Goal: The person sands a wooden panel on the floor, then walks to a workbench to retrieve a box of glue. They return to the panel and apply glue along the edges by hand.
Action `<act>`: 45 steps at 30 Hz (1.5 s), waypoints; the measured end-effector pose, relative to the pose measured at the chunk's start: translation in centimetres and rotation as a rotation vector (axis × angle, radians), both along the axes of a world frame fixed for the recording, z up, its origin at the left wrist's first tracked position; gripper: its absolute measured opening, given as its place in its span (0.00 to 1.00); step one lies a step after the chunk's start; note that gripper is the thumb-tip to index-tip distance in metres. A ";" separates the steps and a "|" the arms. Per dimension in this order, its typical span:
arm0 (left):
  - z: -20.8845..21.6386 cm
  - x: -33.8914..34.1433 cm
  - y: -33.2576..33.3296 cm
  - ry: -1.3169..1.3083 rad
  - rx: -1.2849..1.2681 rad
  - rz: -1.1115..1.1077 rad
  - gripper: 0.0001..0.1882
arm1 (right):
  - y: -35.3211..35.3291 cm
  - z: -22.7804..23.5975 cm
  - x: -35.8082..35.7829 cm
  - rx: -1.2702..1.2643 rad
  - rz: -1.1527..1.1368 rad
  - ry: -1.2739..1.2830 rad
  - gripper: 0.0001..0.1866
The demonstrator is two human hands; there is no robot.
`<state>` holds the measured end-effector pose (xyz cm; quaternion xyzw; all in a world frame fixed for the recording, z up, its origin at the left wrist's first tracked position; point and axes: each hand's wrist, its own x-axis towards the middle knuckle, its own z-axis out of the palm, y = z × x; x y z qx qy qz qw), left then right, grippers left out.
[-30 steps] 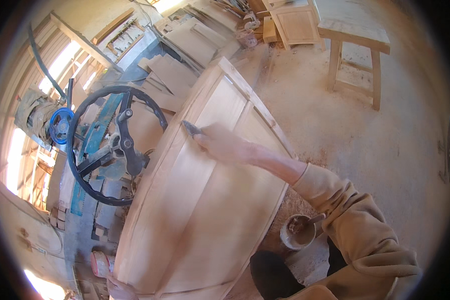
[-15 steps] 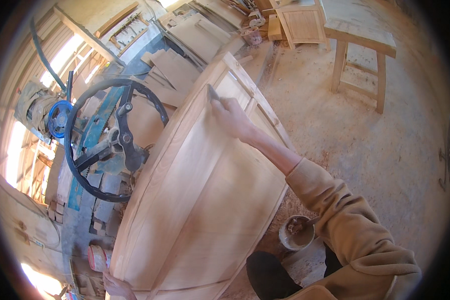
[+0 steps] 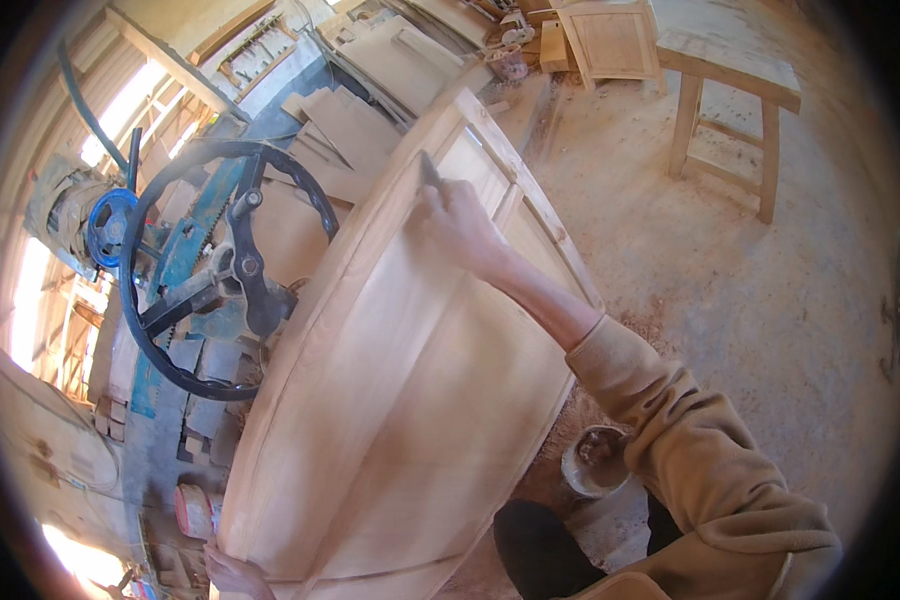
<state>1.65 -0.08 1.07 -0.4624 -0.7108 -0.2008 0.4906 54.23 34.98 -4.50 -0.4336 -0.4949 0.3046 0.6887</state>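
A large pale wooden cabinet (image 3: pixel 390 400) with framed panels leans diagonally in front of me. My right hand (image 3: pixel 455 225) is closed on a small dark grey flat piece (image 3: pixel 429 170), whose exact kind I cannot make out. Its tip lies against the far left part of the cabinet's face, by the long edge rail. Down at the near left corner, my left hand (image 3: pixel 236 577) is bent around the cabinet's edge; only part of it shows.
Left of the cabinet stands a machine with a big black handwheel (image 3: pixel 235 265) and a smaller blue wheel (image 3: pixel 112 228). A bucket (image 3: pixel 596 461) sits by my knee. A wooden stool (image 3: pixel 727 100) is far right, and boards (image 3: pixel 345 135) lean behind.
My right hand has shifted slightly along the cabinet's face, and more of the dark piece shows beyond the fingers. The left hand stays at the corner. The whole view has shifted slightly.
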 end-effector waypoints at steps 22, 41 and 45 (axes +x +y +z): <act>0.7 0.7 0.3 -0.131 0.011 0.014 0.32 | -2.6 -0.6 1.9 -0.075 0.185 0.154 0.19; -2.2 -4.3 -0.9 0.011 0.010 0.019 0.21 | 0.8 -1.0 0.9 -0.047 0.076 0.205 0.20; -4.0 -10.9 -1.6 0.605 -0.040 0.195 0.21 | -1.6 -1.2 -0.5 0.171 0.057 -0.320 0.20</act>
